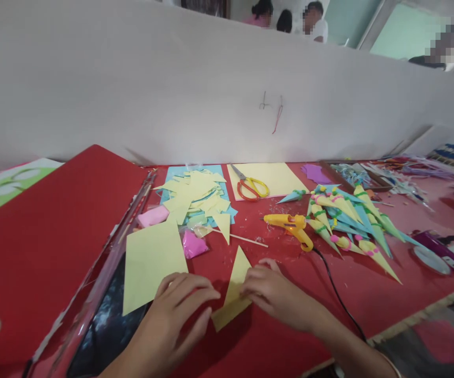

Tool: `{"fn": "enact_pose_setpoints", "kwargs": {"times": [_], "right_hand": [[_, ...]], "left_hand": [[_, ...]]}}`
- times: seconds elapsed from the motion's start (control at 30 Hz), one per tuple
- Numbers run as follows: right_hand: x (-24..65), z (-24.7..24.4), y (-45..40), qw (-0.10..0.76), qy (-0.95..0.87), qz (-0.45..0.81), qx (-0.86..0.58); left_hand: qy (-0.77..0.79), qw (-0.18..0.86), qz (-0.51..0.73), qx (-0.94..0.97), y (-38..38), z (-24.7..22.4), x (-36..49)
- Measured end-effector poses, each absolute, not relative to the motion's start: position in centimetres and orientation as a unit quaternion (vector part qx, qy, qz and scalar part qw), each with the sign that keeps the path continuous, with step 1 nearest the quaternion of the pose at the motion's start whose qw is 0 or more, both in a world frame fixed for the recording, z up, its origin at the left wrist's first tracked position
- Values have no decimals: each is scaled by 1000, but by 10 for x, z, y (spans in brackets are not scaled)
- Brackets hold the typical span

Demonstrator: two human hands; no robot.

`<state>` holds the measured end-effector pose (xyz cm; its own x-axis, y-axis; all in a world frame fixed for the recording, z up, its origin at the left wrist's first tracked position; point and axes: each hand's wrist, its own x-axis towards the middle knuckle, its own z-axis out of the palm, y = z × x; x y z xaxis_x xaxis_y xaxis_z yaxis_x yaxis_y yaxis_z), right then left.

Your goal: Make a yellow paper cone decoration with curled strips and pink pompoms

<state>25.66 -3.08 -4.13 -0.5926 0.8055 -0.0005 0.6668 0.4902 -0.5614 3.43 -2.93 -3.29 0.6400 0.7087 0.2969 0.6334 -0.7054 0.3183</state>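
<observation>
A small pointed piece of pale yellow paper (234, 286), with a crease or overlap across its lower part, lies tilted in front of me. My right hand (276, 294) has its fingers closed on the right edge of this paper. To the paper's left, my left hand (185, 307) has its fingers stretched out, tips close to the paper, nothing seen in its grasp. A large square yellow sheet (152, 262) lies just beyond the left hand, partly over a dark glossy screen (112, 320). A pink packet (194, 244) and a thin stick (248, 240) are behind the small paper.
Yellow and blue paper cutouts (199, 194) are piled at the back. Scissors (250, 186) rest on a yellow sheet. A yellow glue gun (290, 224), its black cord (335, 283) trailing, lies beside decorated paper cones (349, 215). A red board (61, 231) stands left.
</observation>
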Motion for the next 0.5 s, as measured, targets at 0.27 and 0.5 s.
{"fn": "enact_pose_setpoints", "kwargs": {"times": [0.27,0.5], "right_hand": [[264,-38,-15,195,-843,215,-453],[275,-56,-12,259,-778,309,-482]], "left_hand": [[374,47,88,922,-22,-42,82],[410,66,2,910,-17,-55,96]]}}
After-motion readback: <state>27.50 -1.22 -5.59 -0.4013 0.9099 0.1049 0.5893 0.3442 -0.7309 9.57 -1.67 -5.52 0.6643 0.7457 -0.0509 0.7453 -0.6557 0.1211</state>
